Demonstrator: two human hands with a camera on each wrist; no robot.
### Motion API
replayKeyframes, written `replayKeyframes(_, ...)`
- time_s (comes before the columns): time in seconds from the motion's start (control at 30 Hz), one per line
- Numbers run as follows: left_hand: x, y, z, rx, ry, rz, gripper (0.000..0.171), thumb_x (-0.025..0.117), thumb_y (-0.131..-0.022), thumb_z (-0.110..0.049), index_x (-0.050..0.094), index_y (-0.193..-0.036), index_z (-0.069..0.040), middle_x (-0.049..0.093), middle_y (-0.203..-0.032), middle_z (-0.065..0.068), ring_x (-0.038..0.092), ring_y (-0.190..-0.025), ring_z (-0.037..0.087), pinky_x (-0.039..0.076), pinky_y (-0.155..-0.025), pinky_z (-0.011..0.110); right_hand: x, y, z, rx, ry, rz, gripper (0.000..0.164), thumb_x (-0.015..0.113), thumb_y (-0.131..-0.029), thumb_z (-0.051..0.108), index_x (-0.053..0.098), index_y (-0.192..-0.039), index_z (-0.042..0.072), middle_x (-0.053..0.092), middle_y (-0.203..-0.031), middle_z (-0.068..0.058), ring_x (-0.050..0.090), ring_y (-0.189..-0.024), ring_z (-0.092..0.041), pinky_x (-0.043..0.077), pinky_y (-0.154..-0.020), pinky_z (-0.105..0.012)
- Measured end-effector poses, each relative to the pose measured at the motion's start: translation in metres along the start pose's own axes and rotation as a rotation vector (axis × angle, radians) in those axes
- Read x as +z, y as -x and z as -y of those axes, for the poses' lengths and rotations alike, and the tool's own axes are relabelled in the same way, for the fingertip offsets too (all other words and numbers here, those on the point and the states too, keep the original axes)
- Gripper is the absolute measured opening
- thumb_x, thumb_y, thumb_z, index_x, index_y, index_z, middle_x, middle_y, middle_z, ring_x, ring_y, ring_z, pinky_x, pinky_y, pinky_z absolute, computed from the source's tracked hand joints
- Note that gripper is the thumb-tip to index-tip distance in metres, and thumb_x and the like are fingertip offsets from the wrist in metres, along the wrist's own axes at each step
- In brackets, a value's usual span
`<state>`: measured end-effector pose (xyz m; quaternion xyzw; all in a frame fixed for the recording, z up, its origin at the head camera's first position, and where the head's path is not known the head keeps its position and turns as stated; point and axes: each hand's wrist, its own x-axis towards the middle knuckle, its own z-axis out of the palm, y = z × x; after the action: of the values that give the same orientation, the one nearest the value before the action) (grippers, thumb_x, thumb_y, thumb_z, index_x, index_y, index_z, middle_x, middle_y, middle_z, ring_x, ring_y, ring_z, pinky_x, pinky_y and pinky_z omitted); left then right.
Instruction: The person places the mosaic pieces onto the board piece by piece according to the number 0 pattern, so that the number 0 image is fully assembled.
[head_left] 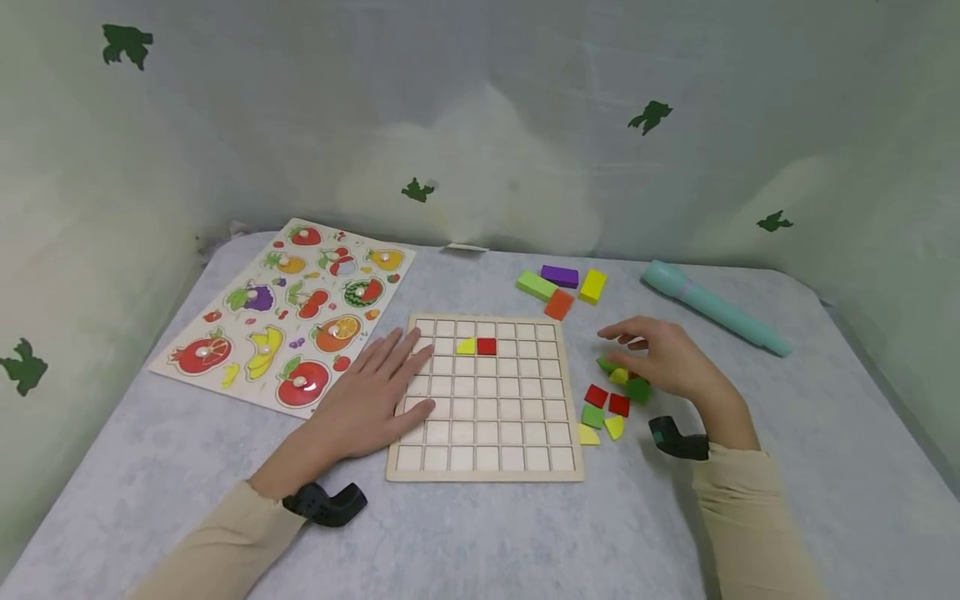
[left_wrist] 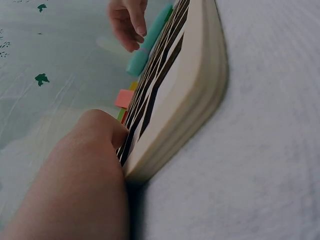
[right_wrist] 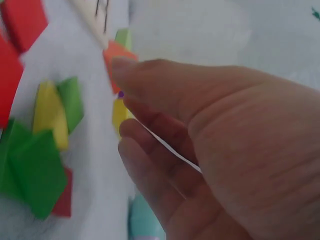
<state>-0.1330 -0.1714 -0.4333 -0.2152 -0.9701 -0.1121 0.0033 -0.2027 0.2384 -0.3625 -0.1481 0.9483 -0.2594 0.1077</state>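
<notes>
A wooden grid board (head_left: 486,481) lies on the table, with a yellow quarter-round piece (head_left: 467,346) and a red square piece (head_left: 487,347) side by side in its second row. My left hand (head_left: 375,400) rests flat on the board's left edge, fingers spread; in the left wrist view the thumb (left_wrist: 100,130) reaches over the rim. Right of the board, my right hand (head_left: 663,354) hovers over loose red, green and yellow pieces. In the right wrist view its fingers are loosely bent, thumb apart from them, nothing held. A dark green piece (right_wrist: 40,172) lies nearby.
Behind the board lie purple (head_left: 559,277), light green (head_left: 536,286), yellow (head_left: 592,287) and orange (head_left: 558,304) blocks. A fruit puzzle board (head_left: 258,321) lies at the left, partly beside my left hand. A teal pen-shaped object (head_left: 716,308) lies at the back right.
</notes>
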Motion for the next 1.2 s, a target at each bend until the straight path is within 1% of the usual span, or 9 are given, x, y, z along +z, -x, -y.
replayKeyframes(0.13, 0.001, -0.001, 0.001, 0.007, 0.008, -0.002, 0.083, 0.054, -0.098, -0.059, 0.029, -0.164, -0.016, 0.014, -0.174, 0.008, 0.009, -0.161, 0.033, 0.011, -0.13, 0.052, 0.002, 0.0, -0.013, 0.042, -0.03, 0.039, 0.039, 0.075, -0.095, 0.026, 0.07, -0.132, 0.014, 0.066, -0.134, -0.011, 0.06, -0.122, -0.034, 0.056, -0.1, -0.053)
replayKeyframes(0.27, 0.001, -0.002, 0.001, 0.012, 0.008, -0.003, 0.083, 0.054, -0.098, -0.059, 0.029, -0.164, -0.016, 0.014, -0.174, 0.008, 0.009, -0.161, 0.033, 0.011, -0.13, 0.051, 0.0, 0.002, -0.024, 0.015, -0.034, 0.061, 0.041, 0.077, -0.094, 0.027, 0.07, -0.132, 0.011, 0.066, -0.134, -0.012, 0.059, -0.123, -0.033, 0.053, -0.105, -0.054)
replayKeyframes(0.43, -0.003, -0.004, 0.0, 0.012, 0.005, -0.012, 0.082, 0.054, -0.098, -0.058, 0.029, -0.164, -0.016, 0.015, -0.174, 0.008, 0.01, -0.161, 0.033, 0.011, -0.13, 0.051, -0.002, 0.001, -0.029, 0.02, -0.019, 0.083, 0.05, 0.082, -0.089, 0.035, 0.069, -0.132, 0.012, 0.066, -0.132, -0.012, 0.061, -0.119, -0.031, 0.052, -0.105, -0.054)
replayKeyframes(0.53, -0.004, -0.004, 0.0, 0.011, 0.004, -0.009, 0.082, 0.054, -0.098, -0.058, 0.029, -0.164, -0.016, 0.014, -0.174, 0.008, 0.009, -0.161, 0.033, 0.01, -0.13, 0.051, -0.001, 0.0, -0.028, 0.032, -0.005, 0.081, 0.046, 0.082, -0.09, 0.033, 0.069, -0.128, 0.011, 0.069, -0.118, -0.009, 0.061, -0.108, -0.028, 0.055, -0.097, -0.047)
replayKeyframes(0.63, -0.005, -0.004, 0.0, 0.012, 0.003, -0.005, 0.082, 0.054, -0.098, -0.059, 0.028, -0.164, -0.016, 0.014, -0.174, 0.008, 0.009, -0.161, 0.032, 0.01, -0.13, 0.05, 0.001, -0.002, -0.026, 0.024, 0.021, 0.058, 0.039, 0.08, -0.091, 0.028, 0.068, -0.124, 0.01, 0.067, -0.101, -0.004, 0.058, -0.095, -0.023, 0.054, -0.083, -0.036)
replayKeyframes(0.73, -0.004, -0.004, 0.0, 0.008, 0.004, -0.001, 0.083, 0.054, -0.098, -0.059, 0.028, -0.164, -0.016, 0.013, -0.174, 0.008, 0.009, -0.161, 0.032, 0.01, -0.13, 0.051, 0.002, -0.005, -0.023, 0.03, 0.028, 0.042, 0.041, 0.08, -0.092, 0.029, 0.066, -0.124, 0.008, 0.065, -0.096, -0.003, 0.056, -0.089, -0.022, 0.051, -0.075, -0.031)
replayKeyframes(0.83, -0.004, -0.003, 0.0, 0.0, -0.001, 0.001, 0.083, 0.054, -0.098, -0.06, 0.028, -0.164, -0.016, 0.013, -0.174, 0.008, 0.009, -0.161, 0.033, 0.01, -0.13, 0.051, 0.002, -0.005, -0.023, 0.062, 0.033, 0.066, 0.046, 0.081, -0.091, 0.032, 0.065, -0.125, 0.007, 0.064, -0.099, -0.005, 0.056, -0.091, -0.023, 0.051, -0.076, -0.03)
replayKeyframes(0.97, -0.003, -0.002, 0.0, -0.001, 0.0, -0.001, 0.083, 0.054, -0.098, -0.06, 0.029, -0.164, -0.016, 0.014, -0.174, 0.008, 0.01, -0.161, 0.033, 0.011, -0.13, 0.051, 0.0, -0.002, -0.025, 0.106, 0.052, 0.107, 0.042, 0.081, -0.09, 0.03, 0.067, -0.123, 0.008, 0.066, -0.104, -0.006, 0.057, -0.097, -0.024, 0.052, -0.081, -0.032)
replayKeyframes(1.2, -0.002, -0.001, 0.0, 0.001, 0.004, -0.002, 0.083, 0.054, -0.098, -0.06, 0.029, -0.164, -0.016, 0.014, -0.174, 0.008, 0.01, -0.161, 0.033, 0.011, -0.13, 0.051, 0.001, -0.001, -0.024, 0.098, 0.081, 0.082, 0.036, 0.079, -0.091, 0.036, 0.072, -0.117, 0.011, 0.067, -0.099, -0.005, 0.057, -0.094, -0.024, 0.052, -0.081, -0.035)
